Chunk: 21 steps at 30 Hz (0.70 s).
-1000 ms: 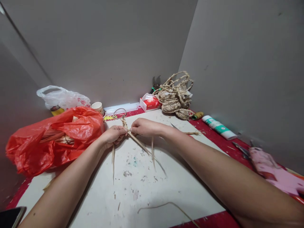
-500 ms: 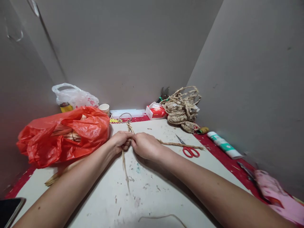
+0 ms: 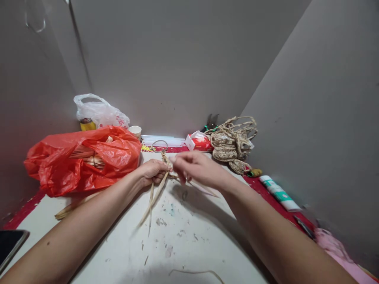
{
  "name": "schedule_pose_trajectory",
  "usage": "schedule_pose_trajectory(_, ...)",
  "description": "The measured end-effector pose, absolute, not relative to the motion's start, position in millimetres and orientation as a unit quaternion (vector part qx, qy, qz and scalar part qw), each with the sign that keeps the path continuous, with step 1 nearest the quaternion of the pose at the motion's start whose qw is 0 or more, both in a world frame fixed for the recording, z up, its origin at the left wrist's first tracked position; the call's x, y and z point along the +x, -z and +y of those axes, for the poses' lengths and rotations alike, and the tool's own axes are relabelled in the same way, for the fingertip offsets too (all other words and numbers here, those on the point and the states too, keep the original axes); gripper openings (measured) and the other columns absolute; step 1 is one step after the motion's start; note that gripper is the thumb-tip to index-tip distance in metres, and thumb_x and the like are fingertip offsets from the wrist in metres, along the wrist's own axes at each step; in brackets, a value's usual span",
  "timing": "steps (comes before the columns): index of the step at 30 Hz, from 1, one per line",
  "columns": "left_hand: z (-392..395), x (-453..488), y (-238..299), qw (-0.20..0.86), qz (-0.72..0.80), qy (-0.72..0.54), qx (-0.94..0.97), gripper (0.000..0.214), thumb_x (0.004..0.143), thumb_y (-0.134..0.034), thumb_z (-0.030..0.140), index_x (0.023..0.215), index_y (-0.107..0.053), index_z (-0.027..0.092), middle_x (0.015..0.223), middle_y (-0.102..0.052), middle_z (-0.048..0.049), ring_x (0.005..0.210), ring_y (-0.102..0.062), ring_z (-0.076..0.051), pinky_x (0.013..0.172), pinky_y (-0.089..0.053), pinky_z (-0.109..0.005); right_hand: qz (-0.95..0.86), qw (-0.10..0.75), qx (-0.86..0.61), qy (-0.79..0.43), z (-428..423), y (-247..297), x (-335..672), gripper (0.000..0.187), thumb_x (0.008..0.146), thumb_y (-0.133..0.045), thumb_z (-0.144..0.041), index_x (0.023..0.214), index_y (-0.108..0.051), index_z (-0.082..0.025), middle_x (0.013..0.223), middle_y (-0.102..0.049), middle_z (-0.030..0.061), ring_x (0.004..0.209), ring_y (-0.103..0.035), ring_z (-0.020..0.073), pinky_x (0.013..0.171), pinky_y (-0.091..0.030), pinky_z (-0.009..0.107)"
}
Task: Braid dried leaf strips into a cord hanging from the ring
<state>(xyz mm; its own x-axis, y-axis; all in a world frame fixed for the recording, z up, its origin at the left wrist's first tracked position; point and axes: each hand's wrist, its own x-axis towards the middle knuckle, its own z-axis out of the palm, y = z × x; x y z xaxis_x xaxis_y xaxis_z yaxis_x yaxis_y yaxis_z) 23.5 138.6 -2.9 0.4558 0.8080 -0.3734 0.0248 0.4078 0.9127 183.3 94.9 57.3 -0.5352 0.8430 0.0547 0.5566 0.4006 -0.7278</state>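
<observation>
My left hand [image 3: 155, 171] is closed in a pinch on a braided straw cord [image 3: 165, 157] near the middle of the table. The braid runs up to a thin metal ring [image 3: 160, 146]. Pale loose straw strands [image 3: 154, 203] hang from below the left fingers toward me. My right hand [image 3: 198, 169] is raised just right of the braid, its fingers bent downward and smeared by motion. Whether anything is between them I cannot tell. Another strand [image 3: 207, 191] shows below that hand. The scissors are hidden behind the right hand and forearm.
A red plastic bag [image 3: 85, 161] with straw bundles lies left. Behind stand a white bag [image 3: 102, 112], a paper cup [image 3: 135, 131] and a tissue pack [image 3: 197, 142]. Coiled rope [image 3: 227, 144] sits back right, a green-white roll [image 3: 280, 193] at the right edge.
My right hand has left the left fingers and lifted to the right. A strand now swings down toward me beside the first one. The scissors have become hidden, and the view has shifted slightly.
</observation>
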Motion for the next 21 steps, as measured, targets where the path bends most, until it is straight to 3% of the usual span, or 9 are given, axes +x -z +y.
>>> schedule_pose_trajectory(1, 139.0, 22.8, 2.8, 0.719, 0.43, -0.276, 0.472, 0.013, 0.069, -0.061, 0.021, 0.065, -0.052, 0.012, 0.039, -0.022, 0.0111, 0.034, -0.012, -0.001, 0.036, -0.008, -0.016, -0.783, 0.27, -0.487, -0.276, 104.7, -51.2, 186.8, 0.037, 0.088, -0.041, -0.042, 0.065, -0.053, -0.015, 0.057, -0.056, 0.0028, 0.051, -0.047, 0.0104, 0.05, -0.034, 0.023)
schedule_pose_trajectory(3, 139.9, 22.1, 3.0, 0.729, 0.406, -0.284, 0.472, 0.013, 0.068, -0.062, 0.02, 0.065, -0.052, 0.012, 0.039, -0.022, 0.0111, 0.034, -0.012, -0.001, 0.036, -0.007, -0.016, -0.759, 0.283, -0.536, -0.237, 121.5, -35.0, 189.4, 0.037, 0.087, -0.043, -0.043, 0.063, -0.052, -0.015, 0.059, -0.056, 0.0047, 0.052, -0.047, 0.011, 0.05, -0.032, 0.023)
schedule_pose_trajectory(7, 140.6, 21.5, 2.6, 0.721, 0.407, -0.29, 0.48, 0.016, 0.067, -0.063, 0.019, 0.062, -0.049, 0.013, 0.043, -0.023, 0.0105, 0.035, -0.014, 0.0, 0.036, -0.007, -0.017, -0.723, 0.201, -0.518, -0.411, 134.9, -7.5, 182.0, 0.038, 0.088, -0.04, -0.042, 0.063, -0.052, -0.015, 0.052, -0.05, 0.0005, 0.044, -0.038, 0.0079, 0.045, -0.028, 0.022)
schedule_pose_trajectory(10, 139.7, 21.0, 1.0, 0.706, 0.418, -0.282, 0.497, 0.017, 0.068, -0.062, 0.02, 0.063, -0.048, 0.014, 0.042, -0.024, 0.0102, 0.035, -0.015, -0.001, 0.037, -0.007, -0.018, -0.697, 0.213, -0.521, -0.444, 135.9, -2.0, 178.3, 0.038, 0.084, -0.044, -0.043, 0.059, -0.047, -0.015, 0.049, -0.039, -0.0038, 0.042, -0.029, 0.0057, 0.043, -0.022, 0.022)
schedule_pose_trajectory(14, 138.7, 20.2, 0.7, 0.641, 0.442, -0.27, 0.566, 0.021, 0.07, -0.062, 0.024, 0.06, -0.046, 0.015, 0.042, -0.03, 0.0087, 0.034, -0.02, -0.002, 0.038, -0.01, -0.019, -0.675, 0.183, -0.52, -0.489, 139.9, -1.7, 182.0, 0.035, 0.083, -0.044, -0.043, 0.059, -0.044, -0.017, 0.049, -0.037, -0.0048, 0.04, -0.024, 0.0056, 0.041, -0.016, 0.023)
schedule_pose_trajectory(21, 141.5, 19.9, 5.6, 0.539, 0.468, -0.241, 0.657, 0.02, 0.071, -0.06, 0.03, 0.063, -0.049, 0.015, 0.046, -0.03, 0.0081, 0.037, -0.022, -0.003, 0.04, -0.013, -0.02, -0.757, 0.203, -0.554, -0.282, 142.9, -0.7, 184.3, 0.027, 0.077, -0.054, -0.036, 0.06, -0.051, -0.015, 0.054, -0.047, -0.0014, 0.05, -0.038, 0.0084, 0.046, -0.024, 0.022)
